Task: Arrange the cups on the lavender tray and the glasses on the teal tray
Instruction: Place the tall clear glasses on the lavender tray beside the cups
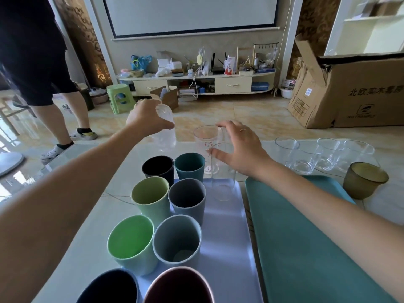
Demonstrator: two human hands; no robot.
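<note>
Your left hand grips a clear textured glass above the desk's far edge; your right hand, fingers spread, reaches a tall clear glass on the lavender tray; the teal tray lies beside it.

Background: open cardboard box on floor, right. Green plastic stool near low TV cabinet cluttered with small items. Projector screen on wall above. Second person standing at left, sandals on.
</note>
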